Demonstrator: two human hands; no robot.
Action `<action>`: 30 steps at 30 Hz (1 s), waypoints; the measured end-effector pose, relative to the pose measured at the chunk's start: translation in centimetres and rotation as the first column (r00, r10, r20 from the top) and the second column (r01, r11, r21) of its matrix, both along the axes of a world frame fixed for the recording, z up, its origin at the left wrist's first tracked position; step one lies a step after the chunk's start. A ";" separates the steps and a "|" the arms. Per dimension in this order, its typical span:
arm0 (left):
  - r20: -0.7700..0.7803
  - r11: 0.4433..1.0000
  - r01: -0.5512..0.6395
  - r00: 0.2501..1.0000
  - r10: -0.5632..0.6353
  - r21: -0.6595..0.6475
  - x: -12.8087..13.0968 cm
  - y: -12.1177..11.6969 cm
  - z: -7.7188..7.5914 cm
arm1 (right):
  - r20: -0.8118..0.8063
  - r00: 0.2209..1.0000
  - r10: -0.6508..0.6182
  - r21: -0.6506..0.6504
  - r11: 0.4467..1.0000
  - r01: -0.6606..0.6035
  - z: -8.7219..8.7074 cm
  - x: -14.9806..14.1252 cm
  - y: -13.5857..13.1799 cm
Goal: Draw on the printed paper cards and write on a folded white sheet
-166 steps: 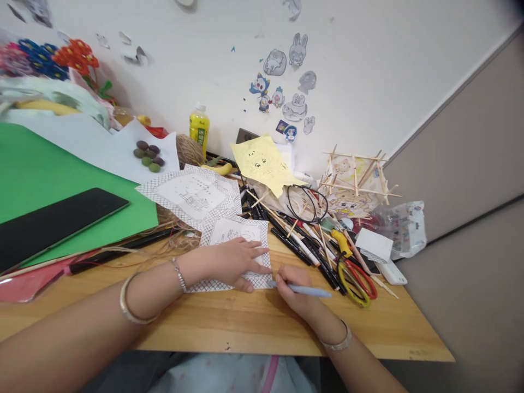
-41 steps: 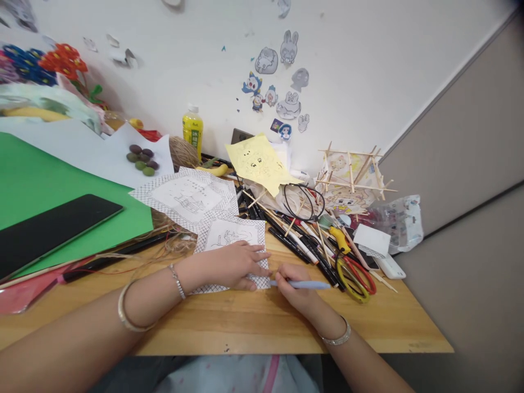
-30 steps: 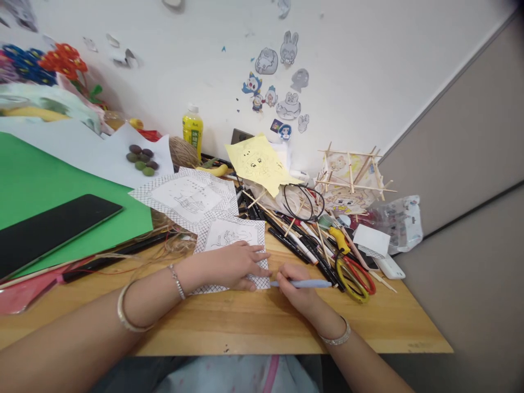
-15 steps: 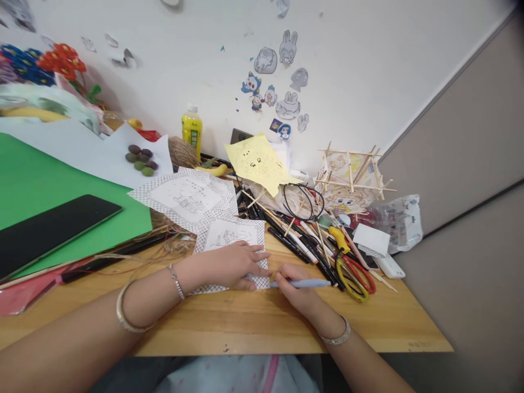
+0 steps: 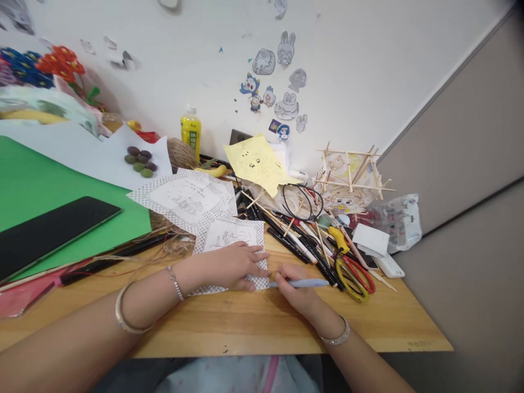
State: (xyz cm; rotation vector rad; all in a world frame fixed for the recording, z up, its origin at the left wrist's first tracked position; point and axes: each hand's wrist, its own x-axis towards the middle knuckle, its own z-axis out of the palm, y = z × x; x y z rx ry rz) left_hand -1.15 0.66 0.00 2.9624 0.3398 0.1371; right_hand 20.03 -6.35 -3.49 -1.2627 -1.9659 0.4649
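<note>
On the desk [image 5: 229,325], our left hand [image 5: 234,265] lies spread over the patterned sheet [image 5: 237,230]; our right hand [image 5: 299,297] pinches the blue pen [image 5: 313,283] beside its near right corner; neither has visibly shifted.

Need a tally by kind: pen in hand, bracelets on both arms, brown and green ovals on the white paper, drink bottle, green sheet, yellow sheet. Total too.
Pen: 1
Bracelets: 3
Ovals: 7
Bottle: 1
Green sheet: 1
Yellow sheet: 1
Total: 14
</note>
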 end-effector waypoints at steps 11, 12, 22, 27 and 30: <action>0.114 0.962 -0.267 0.956 0.272 -0.061 -0.9 1.9 1.5 | -0.235 0.921 -0.310 0.084 0.938 0.337 1.5 0.6 0.9; 0.119 0.936 -0.349 0.929 0.351 -0.039 -1.3 2.3 1.8 | -0.236 0.913 -0.333 0.093 0.927 0.363 1.7 0.7 1.1; 0.074 0.706 -0.707 0.703 0.708 -0.046 -3.9 4.4 1.3 | -0.111 0.950 -0.290 0.173 0.936 0.306 0.8 1.1 2.7; 0.206 0.632 -0.737 0.597 0.775 -0.241 -4.4 4.6 2.8 | -0.160 0.941 -0.297 0.008 0.953 0.302 0.0 0.8 3.0; 0.367 0.586 -0.697 0.462 0.808 -0.413 -4.9 4.9 4.2 | -0.270 0.933 -0.238 -0.030 0.971 0.239 0.0 0.7 3.6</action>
